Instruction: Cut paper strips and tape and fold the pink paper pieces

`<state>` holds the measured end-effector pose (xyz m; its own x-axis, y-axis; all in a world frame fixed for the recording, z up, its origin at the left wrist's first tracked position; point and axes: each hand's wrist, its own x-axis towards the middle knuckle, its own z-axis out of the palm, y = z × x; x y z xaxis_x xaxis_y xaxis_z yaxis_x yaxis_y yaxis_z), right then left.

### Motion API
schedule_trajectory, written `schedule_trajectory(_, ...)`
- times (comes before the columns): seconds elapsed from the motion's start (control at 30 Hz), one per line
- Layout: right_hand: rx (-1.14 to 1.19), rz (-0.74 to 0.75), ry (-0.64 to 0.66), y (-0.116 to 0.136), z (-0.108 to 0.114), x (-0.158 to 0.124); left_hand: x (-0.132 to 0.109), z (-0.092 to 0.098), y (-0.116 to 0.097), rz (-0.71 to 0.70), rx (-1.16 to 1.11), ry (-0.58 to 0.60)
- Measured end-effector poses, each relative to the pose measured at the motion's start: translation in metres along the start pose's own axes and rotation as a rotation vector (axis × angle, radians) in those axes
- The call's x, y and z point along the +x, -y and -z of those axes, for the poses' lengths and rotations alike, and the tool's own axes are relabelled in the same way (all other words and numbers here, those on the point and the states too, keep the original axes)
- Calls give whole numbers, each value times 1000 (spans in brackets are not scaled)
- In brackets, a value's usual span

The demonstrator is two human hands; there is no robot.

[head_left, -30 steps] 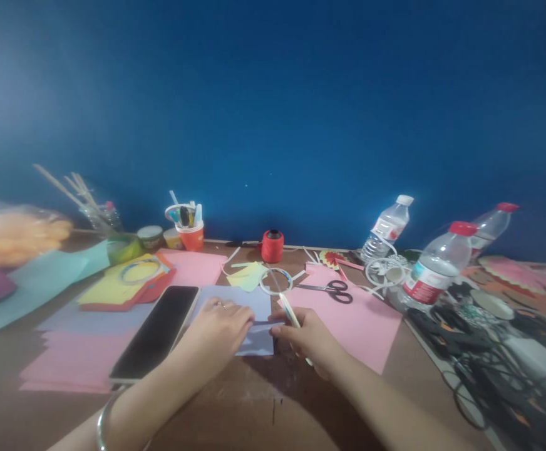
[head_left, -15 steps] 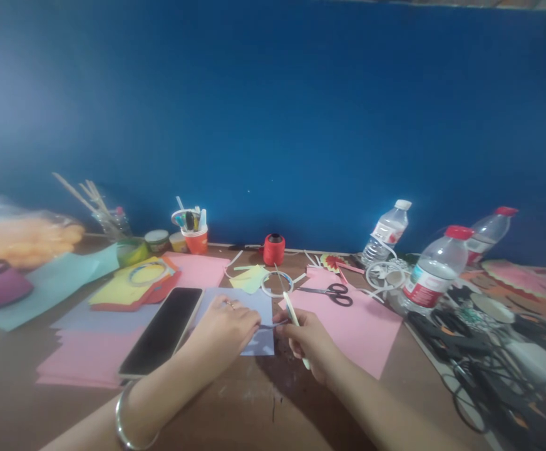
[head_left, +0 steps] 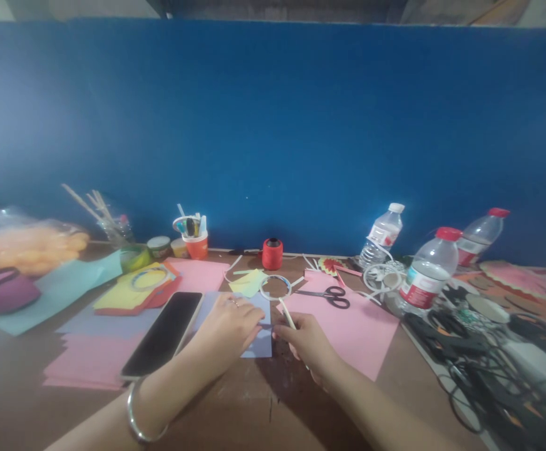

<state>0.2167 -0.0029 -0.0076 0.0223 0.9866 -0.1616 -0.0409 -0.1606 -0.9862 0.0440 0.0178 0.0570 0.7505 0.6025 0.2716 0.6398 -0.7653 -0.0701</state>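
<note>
The left hand (head_left: pixel 231 321) rests on a pale blue sheet (head_left: pixel 261 344) on the surface (head_left: pixel 235 410), fingers close together; whether they pinch anything cannot be told. Just off the sheet's right edge, the right hand (head_left: pixel 308 338) grips a slim white stick (head_left: pixel 287 314), its long axis slanting forward and left.

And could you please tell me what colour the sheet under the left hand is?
The sheet is pale lavender-blue, as the head view shows.
</note>
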Motion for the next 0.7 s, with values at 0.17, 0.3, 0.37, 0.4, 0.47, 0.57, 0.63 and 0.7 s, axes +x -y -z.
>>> schedule_trajectory(0.17, 30, 37, -118, -2, 1, 1, -15, -7, -18, 5, -554, -217)
schedule_trajectory(0.3, 41, 60, -157, -4, 2, 2, -8, -39, -36, 722, -1443, 9)
schedule_trajectory(0.37, 26, 92, -167, -6, 2, 2, 0, -54, -39, 820, -1558, -41)
schedule_trajectory(0.4, 15, 113, -168, -7, 1, 2, 4, -59, -39, 850, -1596, -85)
schedule_trajectory(0.47, -15, 160, -161, -6, 1, 1, 9, -65, -36, 886, -1665, -182)
schedule_trajectory(0.57, -60, 244, -129, -1, 4, -3, 11, -65, -27, 897, -1759, -295)
schedule_trajectory(0.63, -131, 368, -91, 2, 9, -6, 9, -65, -19, 901, -1817, -349)
schedule_trajectory(0.7, -289, 546, -53, 4, 17, -9, 8, -66, -10, 913, -1852, -411)
